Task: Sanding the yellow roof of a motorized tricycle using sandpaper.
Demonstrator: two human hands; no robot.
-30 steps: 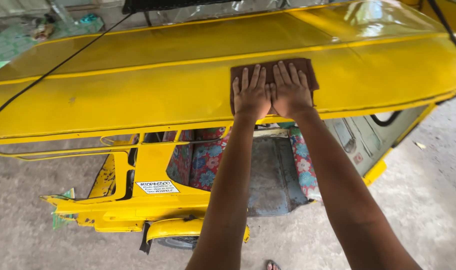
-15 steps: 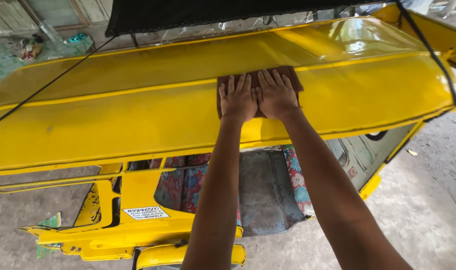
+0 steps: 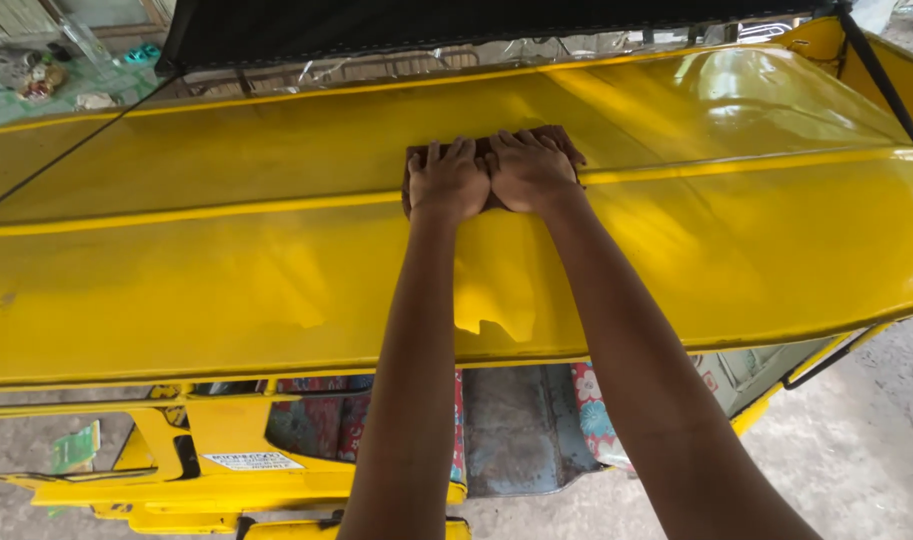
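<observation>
1. The person is leaning over the yellow roof of a small vehicle, both arms stretching out across the panel.
2. The left hand and the right hand are lying flat side by side, thumbs touching, fingers spread only a little and pointing to the far side.
3. Both hands are pressing down on a brown pad, which is lying on the roof just beyond the raised ridge running left to right. Only its far edge and corners are showing past the fingers.
4. Neither hand is gripping it; the palms are simply bearing on it, so I am judging the hold to be by pressure alone.
5. A black canopy is hanging over the far edge, and a black cord is crossing the right end of the roof.
6. Below the near edge, the floral seat and yellow frame are showing.
7. Risks, as I see them: the glossy paint is looking slick, so the pad could slide out from under flat palms. With the arms reaching this far, a slip could throw the person's weight onto the panel. The ridge could catch the pad's edge and fold it, leaving bare fingers rubbing the paint.
</observation>
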